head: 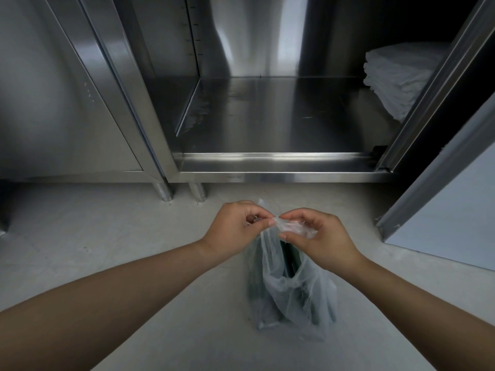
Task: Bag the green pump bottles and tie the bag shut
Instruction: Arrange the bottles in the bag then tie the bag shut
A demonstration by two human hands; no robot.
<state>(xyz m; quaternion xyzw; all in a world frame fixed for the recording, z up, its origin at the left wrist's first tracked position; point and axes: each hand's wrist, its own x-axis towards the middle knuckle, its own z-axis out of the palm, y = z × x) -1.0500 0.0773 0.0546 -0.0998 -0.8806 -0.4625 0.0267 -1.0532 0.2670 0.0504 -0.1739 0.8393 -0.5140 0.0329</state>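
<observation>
A thin clear plastic bag [292,293] stands on the pale floor in front of me. Dark green bottles [290,261] show through its film and through the gap at its top; their pumps are hidden. My left hand [235,228] pinches one bag handle between thumb and fingers. My right hand [318,234] pinches the other handle, bunched into a twist. The two hands meet fingertip to fingertip above the bag's mouth, holding the handles together.
An open stainless steel cabinet [267,162] stands just beyond the bag, its lower shelf bare except for a stack of folded white cloths [396,81] at the right. Its open door [442,183] juts out at the right. Cabinet legs [166,192] rest on the floor.
</observation>
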